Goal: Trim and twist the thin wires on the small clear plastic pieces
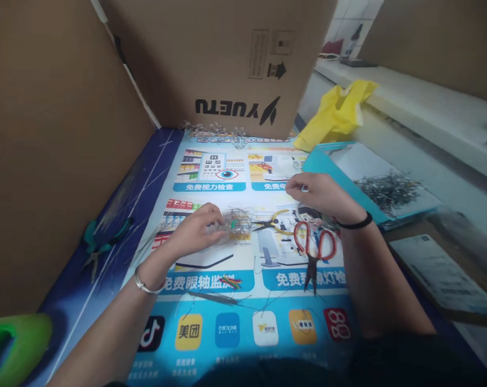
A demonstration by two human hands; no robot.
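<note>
My left hand [197,231] pinches the near edge of a round tangle of thin wire [238,223] with a green bit at its middle. Up and to the right, my right hand [322,196] is closed, thumb against fingertips; whatever it may hold is too fine to make out. Between the hands lie yellow-handled pliers [281,223], their jaws toward the wire tangle. Red-handled scissors [314,250] rest below my right hand, blades toward me. Closer to me are a small bunch of coloured strands [230,281] and a thin bundle of grey wires [213,297].
Teal-handled pliers [96,244] and loose wires lie at the left. A cardboard box [227,59] stands at the back. To the right are a teal folder-like tray [334,172] with a wire heap [388,191] and a yellow bag [336,113]. A green roll [34,344] sits front left.
</note>
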